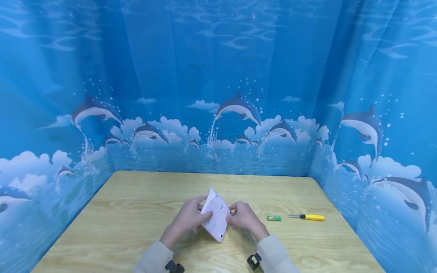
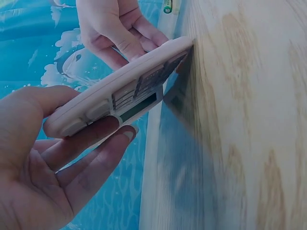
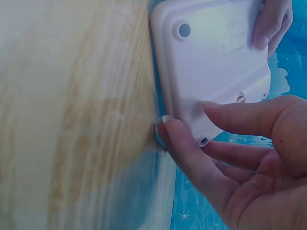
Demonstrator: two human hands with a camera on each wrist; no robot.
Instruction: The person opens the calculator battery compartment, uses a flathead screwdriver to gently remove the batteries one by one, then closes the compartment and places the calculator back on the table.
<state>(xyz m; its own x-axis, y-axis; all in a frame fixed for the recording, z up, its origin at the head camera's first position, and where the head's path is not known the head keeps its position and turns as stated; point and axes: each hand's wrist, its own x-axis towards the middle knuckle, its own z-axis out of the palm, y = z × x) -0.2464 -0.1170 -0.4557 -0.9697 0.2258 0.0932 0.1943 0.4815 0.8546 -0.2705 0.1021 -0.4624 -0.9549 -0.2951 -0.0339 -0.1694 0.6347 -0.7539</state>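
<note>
A pale pink calculator (image 1: 216, 222) is held tilted over the table, its back turned up toward the head view. My left hand (image 1: 187, 217) grips one end, thumb on the back and fingers underneath. The left wrist view shows the keys and dark display (image 2: 139, 106) on the underside. At the opposite side my right hand (image 1: 244, 217) pinches the calculator's edge near a corner, thumb against the back, index finger around the rim. In the right wrist view a screw hole (image 3: 205, 139) shows beside those fingers, and a round grey foot (image 3: 184, 30) sits at another corner.
On the wooden table (image 1: 146, 189), right of my hands, lies a green battery (image 1: 274, 218). Beyond it is a screwdriver (image 1: 312, 217) with a yellow handle, its tip toward the battery. A blue dolphin-print curtain (image 1: 218, 76) encloses the table's back and sides.
</note>
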